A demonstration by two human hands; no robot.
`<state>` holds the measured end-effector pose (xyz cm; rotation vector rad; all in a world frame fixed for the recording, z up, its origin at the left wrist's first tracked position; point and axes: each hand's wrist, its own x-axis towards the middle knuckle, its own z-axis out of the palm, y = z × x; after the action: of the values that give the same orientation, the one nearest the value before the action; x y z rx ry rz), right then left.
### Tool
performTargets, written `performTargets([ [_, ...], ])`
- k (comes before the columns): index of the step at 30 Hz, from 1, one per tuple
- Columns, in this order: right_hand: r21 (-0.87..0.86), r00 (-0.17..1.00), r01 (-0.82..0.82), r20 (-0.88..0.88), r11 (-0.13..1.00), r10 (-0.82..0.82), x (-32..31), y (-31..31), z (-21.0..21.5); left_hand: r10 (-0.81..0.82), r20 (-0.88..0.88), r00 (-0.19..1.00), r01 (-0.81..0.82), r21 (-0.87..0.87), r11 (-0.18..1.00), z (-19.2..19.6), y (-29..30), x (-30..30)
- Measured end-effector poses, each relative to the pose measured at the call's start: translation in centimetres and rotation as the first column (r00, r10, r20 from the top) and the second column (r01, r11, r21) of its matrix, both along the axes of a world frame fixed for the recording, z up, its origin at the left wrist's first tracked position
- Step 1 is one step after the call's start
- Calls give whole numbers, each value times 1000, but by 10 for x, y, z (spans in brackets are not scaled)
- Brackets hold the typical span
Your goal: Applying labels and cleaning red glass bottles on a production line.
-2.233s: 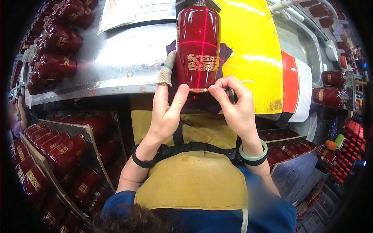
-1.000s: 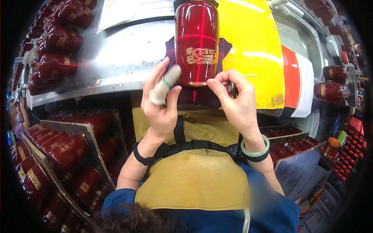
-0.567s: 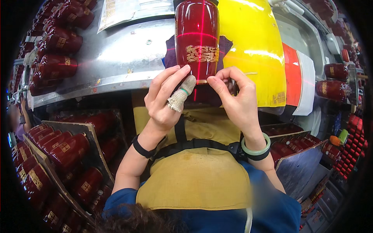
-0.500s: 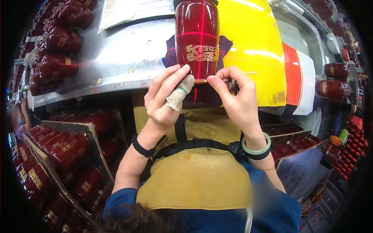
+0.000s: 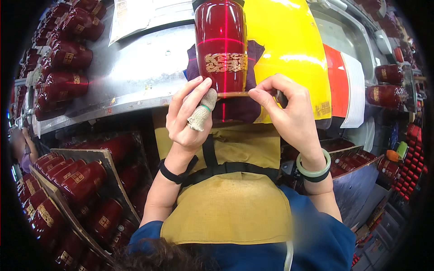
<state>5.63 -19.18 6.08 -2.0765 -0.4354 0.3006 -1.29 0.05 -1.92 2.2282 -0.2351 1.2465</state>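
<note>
Red lacquered jar (image 5: pixel 221 47) lies on a purple cloth (image 5: pixel 239 106) on the steel bench (image 5: pixel 135 72), crossed by laser lines. Left hand (image 5: pixel 190 115), thumb in a knit cot, and right hand (image 5: pixel 287 113) pinch its near rim, probably seating the gold band. Next comes even pressing along that edge.

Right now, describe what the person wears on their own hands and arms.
The left hand has a knitted beige finger cot with a green rim on one finger, and a black band around the wrist. The right hand is bare, with a pale green bangle and a dark band at the wrist. Blue sleeves cover the upper arms.
</note>
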Motion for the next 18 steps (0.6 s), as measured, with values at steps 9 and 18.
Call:
performTargets([
  [9, 14, 1000, 10, -22, 1000, -9, 0, 2, -7, -5, -6, 1000, 5, 107, 994, 3, -2, 0],
  [18, 54, 1000, -5, 9, 999, 4, -3, 3, -1, 3, -34, 999, -1, 51, 999, 13, -4, 2],
])
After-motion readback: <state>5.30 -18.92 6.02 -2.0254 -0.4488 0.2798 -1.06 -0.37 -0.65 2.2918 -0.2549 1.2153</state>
